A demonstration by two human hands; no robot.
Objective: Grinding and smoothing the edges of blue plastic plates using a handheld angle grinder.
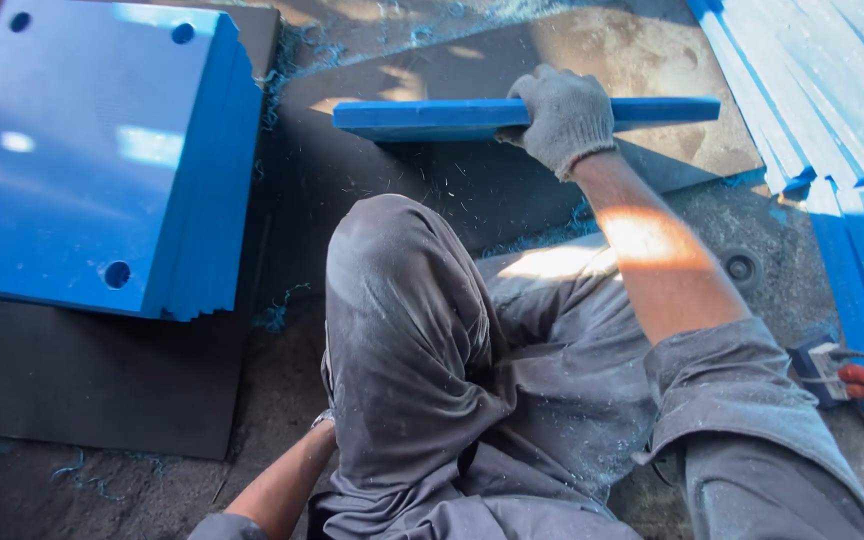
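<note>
My right hand (564,118), in a grey knit glove, grips the top edge of a blue plastic plate (422,117) that stands on its edge on a dark mat (472,190), just beyond my raised knee. My left forearm (282,485) reaches down at the lower left. The left hand itself is hidden behind my grey trouser leg (412,330).
A stack of blue square plates with corner holes (102,150) lies at the left on a black mat (82,380). More blue sheets (832,110) lean at the right. An electrical plug with red wires (837,372) lies at the right. Blue shavings litter the floor.
</note>
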